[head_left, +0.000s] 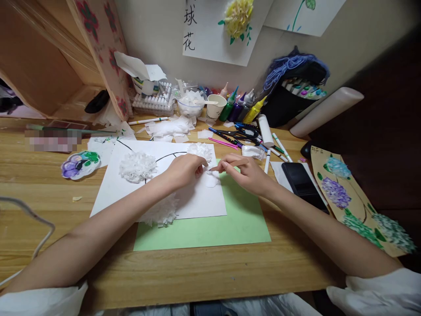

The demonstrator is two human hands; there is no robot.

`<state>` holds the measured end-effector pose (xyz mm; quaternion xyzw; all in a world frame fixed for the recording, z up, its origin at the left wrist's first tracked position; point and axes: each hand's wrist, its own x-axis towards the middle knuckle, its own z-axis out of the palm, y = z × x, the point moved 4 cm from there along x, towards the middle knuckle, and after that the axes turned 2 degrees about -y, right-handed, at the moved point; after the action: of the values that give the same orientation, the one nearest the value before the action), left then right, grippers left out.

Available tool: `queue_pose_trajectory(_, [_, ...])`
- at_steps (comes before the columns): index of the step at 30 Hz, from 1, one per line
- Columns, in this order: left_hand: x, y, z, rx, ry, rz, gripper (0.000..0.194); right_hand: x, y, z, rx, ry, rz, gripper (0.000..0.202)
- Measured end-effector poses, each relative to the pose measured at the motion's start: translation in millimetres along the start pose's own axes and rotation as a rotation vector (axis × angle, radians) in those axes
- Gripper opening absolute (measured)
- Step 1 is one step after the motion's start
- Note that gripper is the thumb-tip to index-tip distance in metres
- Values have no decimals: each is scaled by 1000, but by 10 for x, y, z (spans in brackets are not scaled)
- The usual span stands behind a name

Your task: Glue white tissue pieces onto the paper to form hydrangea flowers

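Note:
A white sheet of paper (108, 193) with drawn black stems lies over a green sheet (204, 237). Fluffy white paper flowers sit on it: one at left (137, 166), one at the top right (199, 151), and one low down (161, 211), partly behind my left forearm. My right hand (246, 174) grips a thin brown stick (239, 162), its tip at the white sheet's right edge. Beside that tip lies a white patch (213, 180), paper or glue, I cannot say which. My left hand (186, 170) is closed just left of it, fingertips together below the top-right flower; anything between them is hidden.
Behind the sheets are white paper scraps (171, 127), a bowl of scraps (190, 105), a paper cup (216, 107), paint bottles (230, 105) and scissors (243, 133). A painted palette (80, 164) lies left. A black phone (302, 182) and a flower picture (348, 188) lie right.

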<state>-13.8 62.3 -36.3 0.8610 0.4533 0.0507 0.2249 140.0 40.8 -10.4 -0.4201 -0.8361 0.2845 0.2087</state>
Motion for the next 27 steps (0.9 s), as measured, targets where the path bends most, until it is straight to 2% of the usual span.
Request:
queue_pose_trajectory(8, [-3, 2, -17, 12, 11, 9, 41, 62, -50, 14, -82, -120, -79, 28])
queue_pose_trajectory(10, [-1, -10, -12, 10, 21, 9, 38, 60, -66, -14, -81, -115, -90, 29])
queue_pose_trajectory(12, [1, -27, 13, -11, 30, 12, 36, 31, -69, -60, -29, -25, -98, 29])
queue_pose_trajectory(17, [-21, -50, 23, -127, 46, 48, 36, -118, 99, -89, 215, 399, -20, 37])
queue_pose_trajectory(19, [-39, -65, -75, -163, 36, 41, 35, -150, 235, -20, 367, 550, 33, 36])
queue_pose_trajectory(21, [-51, -127, -257, -168, 72, -18, 27, -145, 383, 77, 536, 650, 91, 33])
queue_pose_trajectory(23, [-45, -256, -488, -107, 191, -118, 16, -119, 509, 165, 651, 696, 157, 33])
queue_pose_trajectory(25, [-11, -436, -680, 11, 312, -236, 18, -89, 599, 226, 713, 687, 224, 33])
queue_pose_trajectory(27, [67, -638, -752, 122, 322, -356, 22, -77, 649, 252, 748, 677, 268, 33])
